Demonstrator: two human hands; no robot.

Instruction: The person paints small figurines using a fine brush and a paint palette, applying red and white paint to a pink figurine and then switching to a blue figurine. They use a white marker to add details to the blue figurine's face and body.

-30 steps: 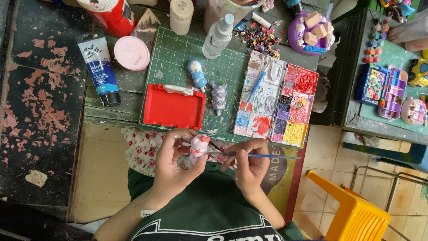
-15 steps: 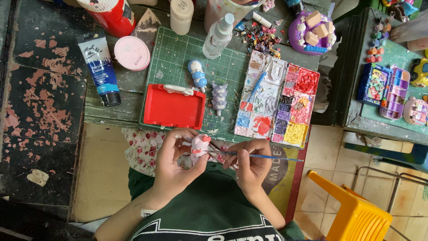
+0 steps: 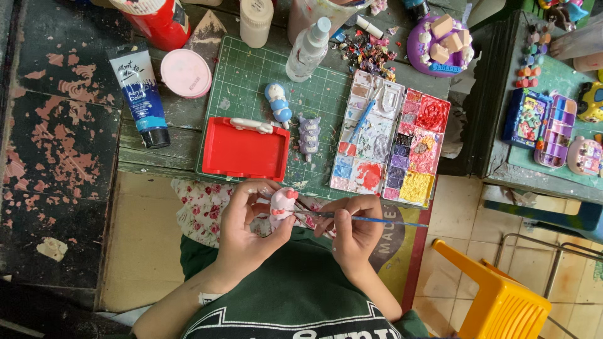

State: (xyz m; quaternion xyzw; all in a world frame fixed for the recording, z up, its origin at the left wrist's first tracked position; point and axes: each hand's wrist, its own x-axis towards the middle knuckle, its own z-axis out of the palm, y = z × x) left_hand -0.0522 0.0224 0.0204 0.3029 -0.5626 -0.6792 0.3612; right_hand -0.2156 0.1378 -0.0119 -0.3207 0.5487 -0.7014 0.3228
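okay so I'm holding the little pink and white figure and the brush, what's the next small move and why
Probably ease the thin brush tip onto the pink and white figure. The left hand holds the figure upright and the right hand already aims the brush sideways at it, the tip right beside it.

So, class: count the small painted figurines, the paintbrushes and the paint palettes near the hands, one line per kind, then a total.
Figurines: 3 – pink-white figurine in the left hand, blue figurine, purple figurine.
Paintbrushes: 2 – held paintbrush in the right hand, blue brush.
Palettes: 1 – paint palette.
Total: 6
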